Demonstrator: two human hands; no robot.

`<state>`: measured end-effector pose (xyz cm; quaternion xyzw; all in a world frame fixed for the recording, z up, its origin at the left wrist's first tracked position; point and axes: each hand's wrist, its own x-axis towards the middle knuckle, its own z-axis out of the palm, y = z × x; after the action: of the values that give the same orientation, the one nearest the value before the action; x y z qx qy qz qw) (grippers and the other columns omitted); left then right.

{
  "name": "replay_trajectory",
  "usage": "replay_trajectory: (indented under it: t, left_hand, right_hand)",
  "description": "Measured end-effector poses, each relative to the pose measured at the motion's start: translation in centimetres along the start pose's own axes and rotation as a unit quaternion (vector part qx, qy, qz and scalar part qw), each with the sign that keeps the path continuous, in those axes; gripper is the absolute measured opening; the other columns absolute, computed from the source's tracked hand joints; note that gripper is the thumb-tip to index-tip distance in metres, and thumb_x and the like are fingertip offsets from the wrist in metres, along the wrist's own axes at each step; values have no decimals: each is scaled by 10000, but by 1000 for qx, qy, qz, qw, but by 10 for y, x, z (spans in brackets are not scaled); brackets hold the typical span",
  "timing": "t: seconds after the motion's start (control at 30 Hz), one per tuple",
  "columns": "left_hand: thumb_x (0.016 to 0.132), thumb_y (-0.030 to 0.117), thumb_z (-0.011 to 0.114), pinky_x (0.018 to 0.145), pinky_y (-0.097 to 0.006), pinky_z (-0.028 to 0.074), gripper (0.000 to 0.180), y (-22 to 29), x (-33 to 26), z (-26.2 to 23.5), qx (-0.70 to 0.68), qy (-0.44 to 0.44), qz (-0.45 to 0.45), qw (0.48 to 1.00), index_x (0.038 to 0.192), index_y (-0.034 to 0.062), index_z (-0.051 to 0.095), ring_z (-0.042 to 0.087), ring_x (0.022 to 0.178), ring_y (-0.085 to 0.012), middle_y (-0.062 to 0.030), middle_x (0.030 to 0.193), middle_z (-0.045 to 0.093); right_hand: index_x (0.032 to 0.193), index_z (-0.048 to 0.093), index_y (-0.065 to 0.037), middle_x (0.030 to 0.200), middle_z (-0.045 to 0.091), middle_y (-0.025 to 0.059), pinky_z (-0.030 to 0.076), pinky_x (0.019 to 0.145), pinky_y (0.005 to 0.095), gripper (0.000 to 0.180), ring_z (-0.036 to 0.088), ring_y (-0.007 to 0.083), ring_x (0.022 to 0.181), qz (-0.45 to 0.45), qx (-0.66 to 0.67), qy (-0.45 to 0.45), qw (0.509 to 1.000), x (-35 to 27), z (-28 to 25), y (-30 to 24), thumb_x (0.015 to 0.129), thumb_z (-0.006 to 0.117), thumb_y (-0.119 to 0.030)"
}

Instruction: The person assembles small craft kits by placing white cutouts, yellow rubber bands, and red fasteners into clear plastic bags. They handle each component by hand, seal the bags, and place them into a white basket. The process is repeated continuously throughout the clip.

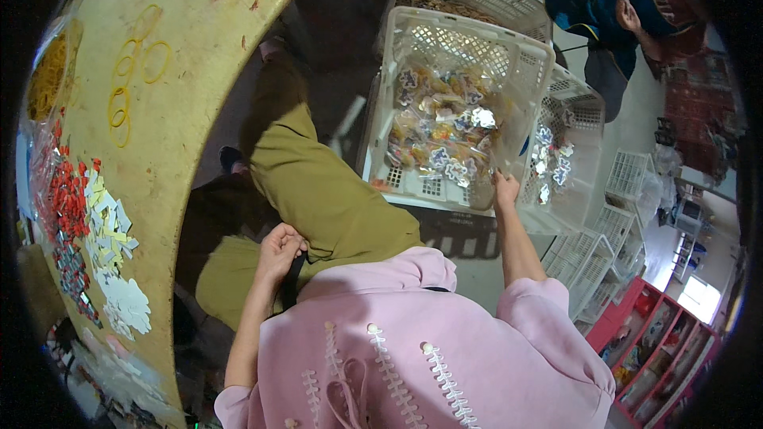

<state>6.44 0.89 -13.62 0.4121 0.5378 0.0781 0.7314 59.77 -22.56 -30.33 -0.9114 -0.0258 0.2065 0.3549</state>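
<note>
My right hand [506,189] reaches to the near right corner of a white plastic crate [469,20], its fingers closed at the rim beside clear plastic. Whether they grip the rim or a bag is hidden. Inside the crate lie several clear plastic bags [445,123] with colourful contents and cartoon-shaped cards or stickers. My left hand [282,248] rests over my lap by the olive trousers, its fingers curled together. A dark strap or cloth [292,274] shows just below it; anything held in those fingers is too small to make out.
A yellowish worktable [214,0] curves along the left, with yellow rubber bands [156,62], red small pieces [70,199] and white paper cut-outs [123,302]. More crates [588,95] stand behind and right of the first. Another person's hands [626,12] work at the upper right. Pink shelving [636,302] stands lower right.
</note>
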Motion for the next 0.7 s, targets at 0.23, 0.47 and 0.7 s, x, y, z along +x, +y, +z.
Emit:
replay_trajectory:
  t: [0.23, 0.47, 0.7]
  left_hand:
    - [972, 52, 550, 645, -210, 448, 75, -5, 2, -2, -16, -9, 15, 1000, 899, 71, 556, 573, 695, -55, -1, 768, 644]
    - [985, 64, 526, 654, -211, 433, 70, 6, -7, -1, -14, -5, 39, 999, 916, 65, 538, 520, 694, -57, -1, 787, 614]
    - [979, 59, 525, 656, -216, 441, 75, 12, -12, 10, -13, 4, 46, 999, 904, 66, 525, 536, 702, -61, 2, 782, 607]
  right_hand:
    - [901, 726, 9, 742, 698, 202, 508, 655, 421, 330, 680, 313, 667, -105, -238, 48, 964, -39, -37, -71, 802, 721, -306]
    - [834, 696, 25, 739, 706, 97, 514, 578, 365, 250, 670, 184, 629, -122, -102, -113, 981, -21, -78, -124, 815, 640, -217]
    - [914, 710, 19, 771, 703, 88, 551, 593, 334, 226, 679, 183, 667, 15, -142, -284, 948, -9, -97, -89, 872, 678, -201]
